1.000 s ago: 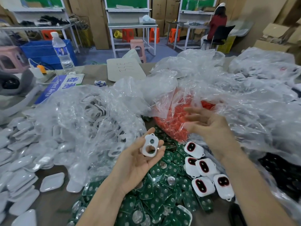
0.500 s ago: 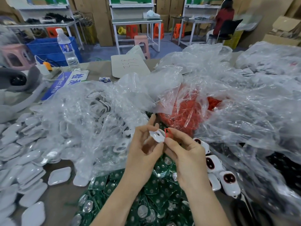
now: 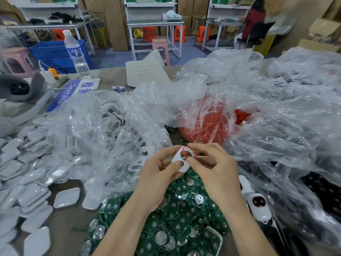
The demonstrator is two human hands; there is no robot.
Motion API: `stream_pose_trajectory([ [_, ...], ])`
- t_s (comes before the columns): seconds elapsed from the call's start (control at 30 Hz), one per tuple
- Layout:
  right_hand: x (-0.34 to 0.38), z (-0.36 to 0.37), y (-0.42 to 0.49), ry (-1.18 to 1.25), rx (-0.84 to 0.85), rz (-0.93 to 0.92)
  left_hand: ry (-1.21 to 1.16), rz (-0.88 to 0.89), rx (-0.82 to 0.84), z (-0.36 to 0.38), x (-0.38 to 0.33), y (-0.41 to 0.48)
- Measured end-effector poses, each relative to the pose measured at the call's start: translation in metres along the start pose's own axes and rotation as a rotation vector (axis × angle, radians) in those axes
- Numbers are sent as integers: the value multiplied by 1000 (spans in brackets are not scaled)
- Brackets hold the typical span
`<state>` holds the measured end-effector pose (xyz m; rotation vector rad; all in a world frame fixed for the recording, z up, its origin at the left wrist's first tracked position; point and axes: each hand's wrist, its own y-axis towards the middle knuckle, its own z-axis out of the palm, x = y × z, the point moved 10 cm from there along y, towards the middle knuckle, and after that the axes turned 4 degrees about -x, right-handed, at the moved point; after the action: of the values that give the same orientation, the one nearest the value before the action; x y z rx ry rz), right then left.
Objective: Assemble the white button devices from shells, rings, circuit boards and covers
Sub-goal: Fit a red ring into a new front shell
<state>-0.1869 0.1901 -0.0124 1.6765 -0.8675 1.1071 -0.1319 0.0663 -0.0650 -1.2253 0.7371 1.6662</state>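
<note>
A factory assembly floor, this: green circuit boards (image 3: 184,228) heaped just beneath the left hand (image 3: 156,174) and right hand (image 3: 215,169), white covers (image 3: 27,182) piled away to the left, bagged red rings (image 3: 208,126) just beyond, and far past them steel workbenches (image 3: 155,22), stacked cartons (image 3: 116,24), a seated worker (image 3: 255,17).

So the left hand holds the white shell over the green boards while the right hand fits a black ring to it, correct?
Not quite. The head view shows the ring is red, not black. The rest stands: the left hand holds the white shell over the green boards, and the right hand fits the ring.
</note>
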Motion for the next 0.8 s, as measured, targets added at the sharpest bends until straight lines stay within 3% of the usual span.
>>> stream_pose_trajectory([
  [0.23,9,2,-8,-84,-79,-147,-201,-5,-11,5,1,-2],
  [0.8,-1,4,-3,63,6,-72,-173,1,85,13,-5,-6],
])
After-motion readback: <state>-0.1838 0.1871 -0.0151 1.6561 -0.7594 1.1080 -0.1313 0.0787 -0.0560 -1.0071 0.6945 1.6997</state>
